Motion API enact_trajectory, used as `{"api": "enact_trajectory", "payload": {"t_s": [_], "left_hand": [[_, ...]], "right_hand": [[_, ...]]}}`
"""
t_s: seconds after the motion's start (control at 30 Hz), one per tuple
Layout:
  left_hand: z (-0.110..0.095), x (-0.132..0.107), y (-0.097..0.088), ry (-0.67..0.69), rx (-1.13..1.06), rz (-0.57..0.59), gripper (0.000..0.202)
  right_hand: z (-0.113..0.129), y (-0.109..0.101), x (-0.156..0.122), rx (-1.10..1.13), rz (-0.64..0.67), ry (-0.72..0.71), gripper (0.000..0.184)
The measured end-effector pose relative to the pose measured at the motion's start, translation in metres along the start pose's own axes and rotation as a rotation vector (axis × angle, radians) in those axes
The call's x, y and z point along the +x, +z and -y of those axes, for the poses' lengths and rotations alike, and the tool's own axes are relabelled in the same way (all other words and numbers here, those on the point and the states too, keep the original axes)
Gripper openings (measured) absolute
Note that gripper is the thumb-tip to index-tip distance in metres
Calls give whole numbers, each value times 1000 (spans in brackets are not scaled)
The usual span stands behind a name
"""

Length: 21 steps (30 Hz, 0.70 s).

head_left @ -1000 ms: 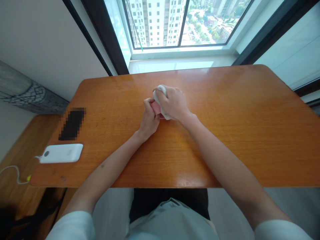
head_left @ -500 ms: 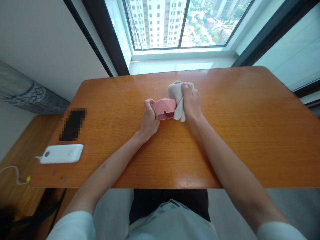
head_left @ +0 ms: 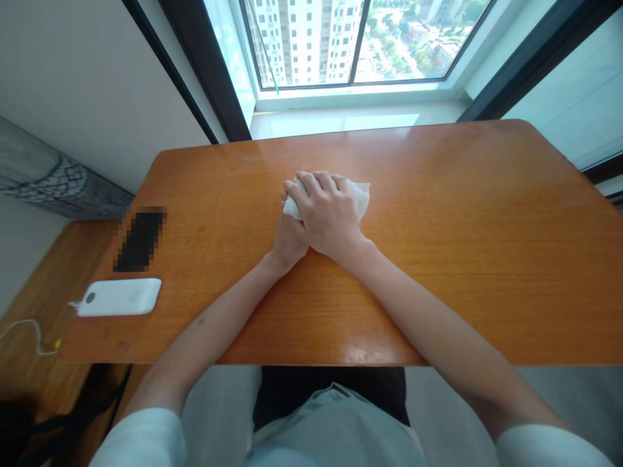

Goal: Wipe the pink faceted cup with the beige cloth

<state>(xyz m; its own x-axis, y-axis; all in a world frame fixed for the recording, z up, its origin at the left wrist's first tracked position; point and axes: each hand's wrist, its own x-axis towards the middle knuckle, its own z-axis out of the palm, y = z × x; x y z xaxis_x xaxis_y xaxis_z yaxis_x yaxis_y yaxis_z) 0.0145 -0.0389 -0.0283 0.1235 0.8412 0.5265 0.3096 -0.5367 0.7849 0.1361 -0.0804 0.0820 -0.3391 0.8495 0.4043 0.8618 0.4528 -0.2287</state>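
Observation:
A white cloth (head_left: pixel 361 196) lies under my right hand (head_left: pixel 327 211), whose fingers curve over it and press it down. Beneath, my left hand (head_left: pixel 288 235) is partly covered by the right hand and the cloth; its wrist and the back of the hand show. It grips a pink ashtray, faceted and with a notch in its rim in the earlier view, now hidden under the cloth and my right hand. Both hands are together over the middle of the wooden table (head_left: pixel 438 259).
At the table's left side lie a white power bank-like device (head_left: pixel 119 298) with a cable and a dark, pixelated flat object (head_left: pixel 141 240). A window (head_left: pixel 350 45) and its sill lie beyond the far edge. A patterned curtain (head_left: pixel 63 172) hangs at left.
My right hand has moved left with the cloth, from the ashtray's right side to over its top. The ashtray is now covered. My left hand has hardly moved.

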Motion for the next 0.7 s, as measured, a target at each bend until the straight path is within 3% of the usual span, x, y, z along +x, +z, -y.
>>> {"api": "enact_trajectory", "payload": {"t_s": [0.1, 0.2, 0.33, 0.43, 0.53, 0.7], "left_hand": [[-10, 3, -2, -8, -7, -2, 36], [-16, 5, -3, -66, -57, -38, 40], [-16, 5, -4, -127, -39, -42, 44], [-14, 5, -5, -144, -29, -45, 45], [-13, 4, -5, -139, -28, -56, 41], [-14, 3, -8, -75, -9, -36, 39]], "right_hand": [[-15, -6, 12, 156, -58, 103, 40], [-34, 1, 14, 492, -171, 175, 52], [-60, 36, 2, 944, -391, 274, 63], [-71, 57, -4, 1088, -470, 433, 65], [-68, 55, -4, 1022, -443, 438, 64], [-30, 14, -1, 531, -288, 214, 51]]}}
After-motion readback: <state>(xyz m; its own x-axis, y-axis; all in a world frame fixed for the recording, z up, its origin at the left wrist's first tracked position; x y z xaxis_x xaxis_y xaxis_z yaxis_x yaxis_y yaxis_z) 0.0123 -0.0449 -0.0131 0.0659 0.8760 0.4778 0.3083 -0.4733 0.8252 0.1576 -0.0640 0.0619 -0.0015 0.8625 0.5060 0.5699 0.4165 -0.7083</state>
